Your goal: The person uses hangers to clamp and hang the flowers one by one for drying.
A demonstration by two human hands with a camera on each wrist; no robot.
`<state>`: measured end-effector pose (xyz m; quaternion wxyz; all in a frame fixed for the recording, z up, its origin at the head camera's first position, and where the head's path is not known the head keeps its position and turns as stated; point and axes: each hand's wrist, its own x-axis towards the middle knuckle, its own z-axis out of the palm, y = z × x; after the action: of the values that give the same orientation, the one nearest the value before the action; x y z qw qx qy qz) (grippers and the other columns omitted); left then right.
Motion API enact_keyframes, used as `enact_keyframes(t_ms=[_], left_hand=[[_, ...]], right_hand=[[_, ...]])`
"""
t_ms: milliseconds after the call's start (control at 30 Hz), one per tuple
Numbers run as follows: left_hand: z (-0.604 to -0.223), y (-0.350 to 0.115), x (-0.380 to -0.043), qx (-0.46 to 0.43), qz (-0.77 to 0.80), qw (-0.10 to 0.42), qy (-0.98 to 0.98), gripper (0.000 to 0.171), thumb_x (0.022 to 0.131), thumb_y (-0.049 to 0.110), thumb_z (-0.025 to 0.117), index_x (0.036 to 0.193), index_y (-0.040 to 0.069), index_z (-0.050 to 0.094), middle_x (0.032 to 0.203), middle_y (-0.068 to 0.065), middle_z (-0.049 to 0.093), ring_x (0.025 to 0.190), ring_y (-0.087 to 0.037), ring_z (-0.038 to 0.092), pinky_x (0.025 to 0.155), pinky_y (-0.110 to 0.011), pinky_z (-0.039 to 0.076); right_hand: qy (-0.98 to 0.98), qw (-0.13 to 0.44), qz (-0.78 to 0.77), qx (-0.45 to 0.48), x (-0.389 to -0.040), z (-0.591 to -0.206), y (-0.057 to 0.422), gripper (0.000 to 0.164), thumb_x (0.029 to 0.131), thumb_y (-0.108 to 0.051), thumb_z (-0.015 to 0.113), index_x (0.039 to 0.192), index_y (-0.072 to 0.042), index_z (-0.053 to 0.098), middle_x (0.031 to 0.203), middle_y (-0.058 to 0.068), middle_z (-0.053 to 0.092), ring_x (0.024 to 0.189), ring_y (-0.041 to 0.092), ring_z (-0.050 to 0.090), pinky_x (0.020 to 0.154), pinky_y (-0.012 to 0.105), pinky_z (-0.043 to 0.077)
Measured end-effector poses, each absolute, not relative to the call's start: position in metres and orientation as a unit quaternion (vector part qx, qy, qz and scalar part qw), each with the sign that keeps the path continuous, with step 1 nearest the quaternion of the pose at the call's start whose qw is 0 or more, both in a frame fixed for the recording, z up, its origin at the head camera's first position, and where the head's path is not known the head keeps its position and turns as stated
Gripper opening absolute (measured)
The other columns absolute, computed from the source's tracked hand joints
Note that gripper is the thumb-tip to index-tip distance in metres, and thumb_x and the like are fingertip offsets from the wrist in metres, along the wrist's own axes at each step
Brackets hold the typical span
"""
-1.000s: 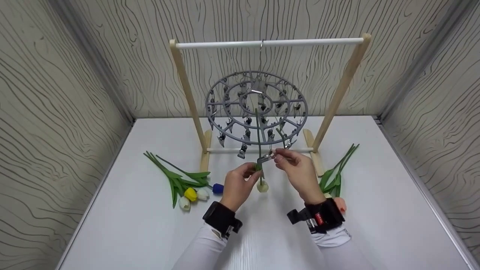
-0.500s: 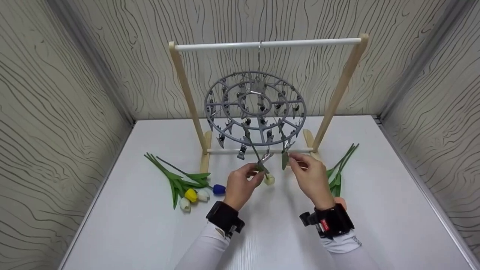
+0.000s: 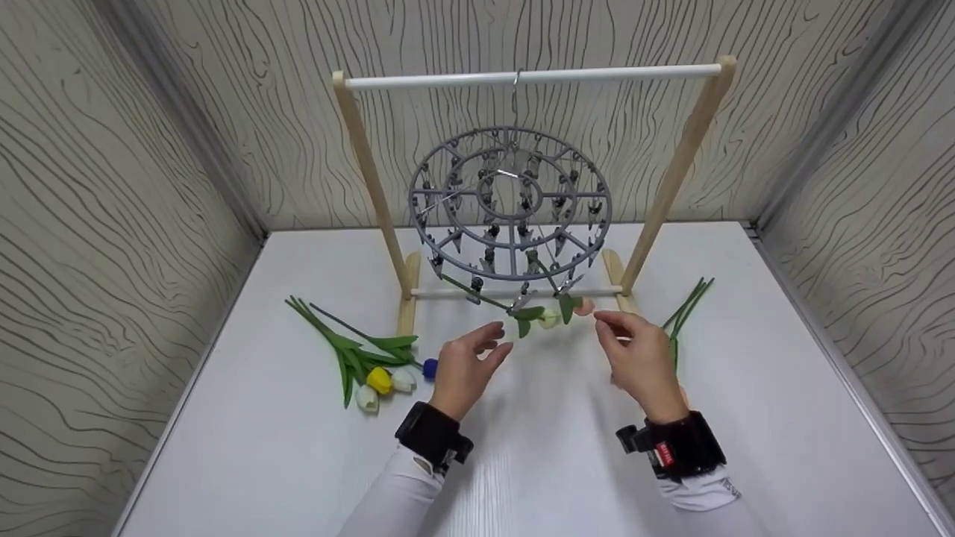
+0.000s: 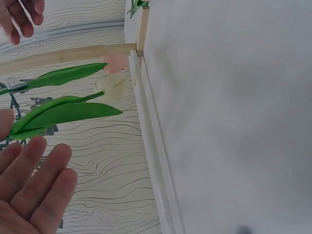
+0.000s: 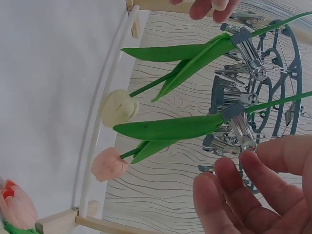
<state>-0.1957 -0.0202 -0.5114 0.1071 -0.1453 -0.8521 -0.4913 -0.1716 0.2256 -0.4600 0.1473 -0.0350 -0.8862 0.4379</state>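
Cream tulip [image 3: 549, 319] and pink tulip [image 3: 584, 306] are both dangling, tilted, under the ring [image 3: 511, 277], each in its own clip.
So from where I'm standing, the left hand [image 3: 464, 369] is hovering just beside the cream one, fingers spread a bit and pinching nothing. The right hand [image 3: 643, 362] is hanging near the pink one, thumb and fingers apart, nothing in them either. I'd say we're looking at the tail end of the clipping step for the cream tulip. If there's more hanging to do, the next move is probably calling for a flower off the table [image 3: 298, 462]: the yellow tulip [image 3: 379, 381] and blue tulip [image 3: 430, 369] are lying on the left, while stems [image 3: 688, 307] are sticking out past the right hand.
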Motion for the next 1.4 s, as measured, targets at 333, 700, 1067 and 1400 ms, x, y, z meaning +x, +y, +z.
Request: enact_keyframes(t_ms=[333, 700, 1067, 1400], left_hand=[[-0.504, -0.048, -0.154, -0.162, -0.435, 0.154, -0.872, 0.031, 0.099, 0.022, 0.076, 0.125, 0.006, 0.076, 0.112, -0.005, 0.082, 0.102, -0.02, 0.077, 0.092, -0.04, 0.064], [-0.518, -0.06, -0.119, -0.177, -0.434, 0.177, -0.865, 0.019, 0.105, 0.017, 0.066, 0.116, 0.006, 0.078, 0.109, -0.005, 0.082, 0.1, -0.019, 0.078, 0.088, -0.037, 0.065], [-0.526, -0.048, -0.112, -0.175, -0.441, 0.109, -0.874, 0.026, 0.11, 0.023, 0.059, 0.12, 0.008, 0.077, 0.116, -0.004, 0.081, 0.107, -0.018, 0.077, 0.091, -0.036, 0.064], [-0.538, -0.039, -0.11, -0.245, -0.309, 0.147, -0.907, 0.018, 0.105, 0.02, 0.067, 0.117, 0.013, 0.079, 0.11, 0.002, 0.082, 0.104, -0.014, 0.077, 0.092, -0.032, 0.063]], right_hand=[[-0.913, 0.125, 0.382, -0.074, -0.162, -0.484, 0.263, 0.025, 0.105, -0.015, 0.063, 0.118, 0.0, 0.078, 0.109, 0.022, 0.079, 0.097, 0.032, 0.074, 0.073, 0.02, 0.05], [-0.937, 0.056, 0.315, -0.139, -0.154, -0.526, 0.355, 0.039, 0.107, -0.024, 0.057, 0.122, 0.009, 0.072, 0.116, 0.032, 0.074, 0.093, 0.04, 0.072, 0.066, 0.03, 0.048], [-0.94, 0.007, 0.302, -0.157, -0.184, -0.54, 0.399, 0.047, 0.107, -0.028, 0.053, 0.118, 0.014, 0.072, 0.104, 0.028, 0.078, 0.083, 0.035, 0.073, 0.062, 0.031, 0.048], [-0.939, -0.038, 0.295, -0.173, -0.221, -0.544, 0.389, 0.065, 0.107, -0.044, 0.053, 0.124, 0.017, 0.067, 0.102, 0.028, 0.078, 0.088, 0.04, 0.073, 0.064, 0.034, 0.051]])
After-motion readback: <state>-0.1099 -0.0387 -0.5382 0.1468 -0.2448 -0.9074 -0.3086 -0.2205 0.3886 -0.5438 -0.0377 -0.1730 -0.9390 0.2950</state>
